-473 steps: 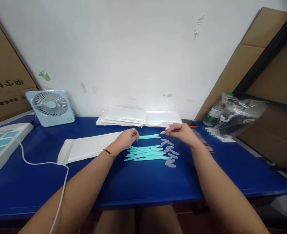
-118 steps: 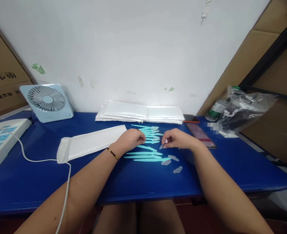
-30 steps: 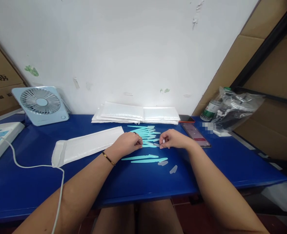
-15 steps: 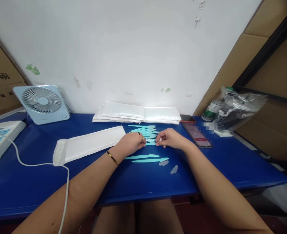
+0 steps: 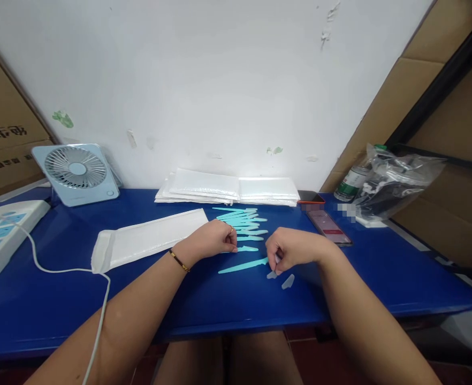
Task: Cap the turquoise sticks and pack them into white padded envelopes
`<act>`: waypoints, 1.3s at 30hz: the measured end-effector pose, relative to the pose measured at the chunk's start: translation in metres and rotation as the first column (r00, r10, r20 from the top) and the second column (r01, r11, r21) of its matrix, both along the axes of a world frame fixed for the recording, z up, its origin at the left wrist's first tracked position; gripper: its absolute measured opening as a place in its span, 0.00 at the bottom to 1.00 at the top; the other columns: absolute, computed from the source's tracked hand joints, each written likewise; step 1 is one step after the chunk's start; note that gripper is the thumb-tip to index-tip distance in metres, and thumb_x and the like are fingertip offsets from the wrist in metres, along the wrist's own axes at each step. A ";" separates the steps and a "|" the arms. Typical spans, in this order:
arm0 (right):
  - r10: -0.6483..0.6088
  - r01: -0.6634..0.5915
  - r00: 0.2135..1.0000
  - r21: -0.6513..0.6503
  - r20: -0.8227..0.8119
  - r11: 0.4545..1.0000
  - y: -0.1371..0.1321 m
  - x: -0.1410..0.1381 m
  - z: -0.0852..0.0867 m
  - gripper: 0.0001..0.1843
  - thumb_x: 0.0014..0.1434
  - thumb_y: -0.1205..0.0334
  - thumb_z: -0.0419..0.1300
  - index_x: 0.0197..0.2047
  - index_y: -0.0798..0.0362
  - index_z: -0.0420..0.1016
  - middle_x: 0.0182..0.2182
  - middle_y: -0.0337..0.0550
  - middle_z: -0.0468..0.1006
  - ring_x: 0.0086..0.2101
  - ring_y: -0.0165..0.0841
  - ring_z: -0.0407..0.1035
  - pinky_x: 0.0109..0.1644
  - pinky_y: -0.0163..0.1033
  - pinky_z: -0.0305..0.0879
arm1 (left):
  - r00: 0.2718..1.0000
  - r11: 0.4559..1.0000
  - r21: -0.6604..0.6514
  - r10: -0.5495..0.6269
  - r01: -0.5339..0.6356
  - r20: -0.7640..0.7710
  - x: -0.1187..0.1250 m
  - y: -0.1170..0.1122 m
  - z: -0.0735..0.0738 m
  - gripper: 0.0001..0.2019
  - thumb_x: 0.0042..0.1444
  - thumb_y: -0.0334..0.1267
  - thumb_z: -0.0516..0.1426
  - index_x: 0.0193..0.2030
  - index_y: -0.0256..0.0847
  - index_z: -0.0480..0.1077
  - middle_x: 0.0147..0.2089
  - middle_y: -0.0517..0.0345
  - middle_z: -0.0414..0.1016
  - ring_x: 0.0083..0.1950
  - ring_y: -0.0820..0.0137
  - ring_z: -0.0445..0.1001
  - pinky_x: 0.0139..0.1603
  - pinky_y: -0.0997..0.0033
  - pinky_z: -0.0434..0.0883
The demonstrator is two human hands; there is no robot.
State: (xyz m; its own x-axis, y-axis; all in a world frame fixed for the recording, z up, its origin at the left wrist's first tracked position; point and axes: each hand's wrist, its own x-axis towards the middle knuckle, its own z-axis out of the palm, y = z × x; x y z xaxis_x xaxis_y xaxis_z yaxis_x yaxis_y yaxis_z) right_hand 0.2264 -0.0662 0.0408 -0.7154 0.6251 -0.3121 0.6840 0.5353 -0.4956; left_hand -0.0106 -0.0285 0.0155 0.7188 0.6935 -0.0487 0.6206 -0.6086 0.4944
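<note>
My left hand [image 5: 221, 238] is closed, its fingertips pinching the handle of a teal eyebrow razor [image 5: 248, 249] lying on the table. Just beyond, several more teal eyebrow razors [image 5: 242, 218] lie side by side in a loose row. Nearer to me is a separate eyebrow razor [image 5: 242, 266], its head end partly covered by my right hand [image 5: 278, 254]. That hand is bent down with fingers closed on a small whitish, see-through piece, seemingly a blade cap. One clear blade cap [image 5: 271, 275] shows under its fingertips, and another clear cap [image 5: 288, 281] lies to the right.
A white padded mailer [image 5: 151, 238] lies left of the razors; stacked mailers [image 5: 204, 184] stand against the wall. On the left are a fan [image 5: 77, 170], a power strip [image 5: 3, 235] and a white cable [image 5: 61, 271]. Phones [image 5: 328, 227], a bottle [image 5: 352, 183] and a plastic bag [image 5: 400, 182] sit right.
My left hand has shifted one of the two nearer razors away from me, towards the row. My right hand has come from the row towards me, to the front razor's head and the cap.
</note>
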 end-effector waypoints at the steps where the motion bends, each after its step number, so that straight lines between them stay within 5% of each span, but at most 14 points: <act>1: -0.014 0.015 0.999 -0.021 0.034 1.000 0.000 0.003 0.000 0.06 0.42 0.64 0.66 0.28 0.53 0.81 0.23 0.38 0.77 0.24 0.27 0.67 0.26 0.30 0.58 | 1.000 1.000 0.012 0.007 -0.007 -0.003 -0.001 0.000 0.001 0.07 0.49 0.42 0.60 0.29 0.41 0.74 0.29 0.60 0.75 0.29 0.73 0.69 0.25 0.76 0.59; 4: -0.168 0.177 0.978 -0.061 0.124 0.982 0.004 0.022 0.001 0.06 0.41 0.66 0.65 0.26 0.53 0.81 0.22 0.38 0.77 0.23 0.29 0.68 0.26 0.31 0.58 | 1.000 1.000 0.020 0.015 -0.015 -0.016 -0.002 0.000 0.003 0.07 0.49 0.42 0.59 0.29 0.41 0.74 0.29 0.60 0.75 0.30 0.73 0.70 0.25 0.76 0.59; 8: -0.444 0.442 0.891 0.042 0.094 0.896 0.017 0.037 -0.005 0.06 0.42 0.63 0.64 0.27 0.53 0.79 0.21 0.39 0.76 0.21 0.30 0.67 0.25 0.32 0.58 | 1.000 0.999 0.031 0.024 -0.023 -0.020 0.001 0.000 0.001 0.07 0.50 0.42 0.59 0.30 0.42 0.74 0.30 0.60 0.76 0.31 0.72 0.70 0.26 0.76 0.60; 14: -0.345 0.358 0.929 0.087 -0.137 0.930 0.024 0.007 -0.018 0.10 0.45 0.56 0.64 0.28 0.53 0.79 0.21 0.38 0.76 0.24 0.29 0.68 0.27 0.31 0.59 | 1.000 0.988 0.153 0.027 -0.026 -0.007 0.010 0.002 -0.009 0.07 0.51 0.42 0.59 0.30 0.42 0.75 0.29 0.59 0.76 0.32 0.71 0.70 0.28 0.75 0.59; 24: -0.425 0.428 0.903 0.054 -0.058 0.902 0.025 0.020 -0.016 0.10 0.44 0.55 0.65 0.26 0.53 0.77 0.19 0.37 0.74 0.20 0.28 0.67 0.25 0.31 0.59 | 1.000 0.987 0.161 0.023 -0.021 -0.008 0.010 0.004 -0.008 0.07 0.51 0.42 0.59 0.30 0.42 0.76 0.29 0.59 0.76 0.31 0.71 0.70 0.28 0.75 0.59; 30: -0.411 0.423 0.902 0.082 -0.136 0.902 0.023 0.005 -0.017 0.09 0.45 0.56 0.65 0.28 0.53 0.78 0.17 0.37 0.74 0.21 0.28 0.68 0.25 0.30 0.61 | 1.000 0.988 0.152 0.021 -0.020 -0.005 0.011 0.004 -0.008 0.07 0.51 0.41 0.59 0.30 0.42 0.76 0.29 0.60 0.76 0.32 0.71 0.70 0.28 0.75 0.59; 36: -0.414 0.421 0.876 -0.027 -0.247 0.907 0.025 -0.009 -0.029 0.08 0.48 0.60 0.62 0.31 0.55 0.78 0.21 0.39 0.77 0.24 0.30 0.72 0.28 0.30 0.66 | 1.000 0.989 0.146 0.013 -0.009 -0.023 0.013 0.005 -0.010 0.06 0.51 0.40 0.59 0.31 0.42 0.76 0.30 0.60 0.76 0.33 0.71 0.71 0.30 0.76 0.60; 39: -0.385 0.400 0.886 0.009 -0.258 0.916 0.021 -0.006 -0.021 0.09 0.49 0.60 0.62 0.33 0.55 0.79 0.23 0.40 0.77 0.25 0.31 0.72 0.30 0.31 0.67 | 1.000 0.986 0.168 0.000 0.005 -0.030 0.013 0.004 -0.009 0.07 0.53 0.40 0.57 0.32 0.42 0.75 0.31 0.59 0.76 0.35 0.70 0.71 0.32 0.75 0.61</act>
